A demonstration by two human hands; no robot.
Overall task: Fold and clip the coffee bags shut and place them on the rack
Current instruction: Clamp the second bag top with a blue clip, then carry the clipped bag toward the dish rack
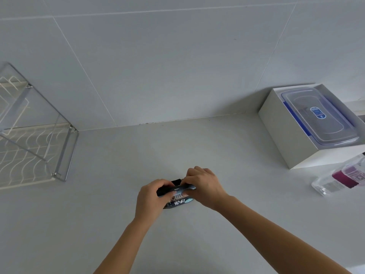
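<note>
A small black coffee bag with white and light-blue print stands on the grey counter in the middle of the view. My left hand grips its folded top from the left. My right hand pinches the same top edge from the right. The bag's upper part is bent over between my fingers, which hide most of it. No clip can be made out. The metal wire rack stands at the far left against the wall, with nothing visible on its shelves.
A white open box holding a clear plastic container with blue clasps sits at the back right. In front of it lies a clear packet with a purple label. A tiled wall runs behind the counter.
</note>
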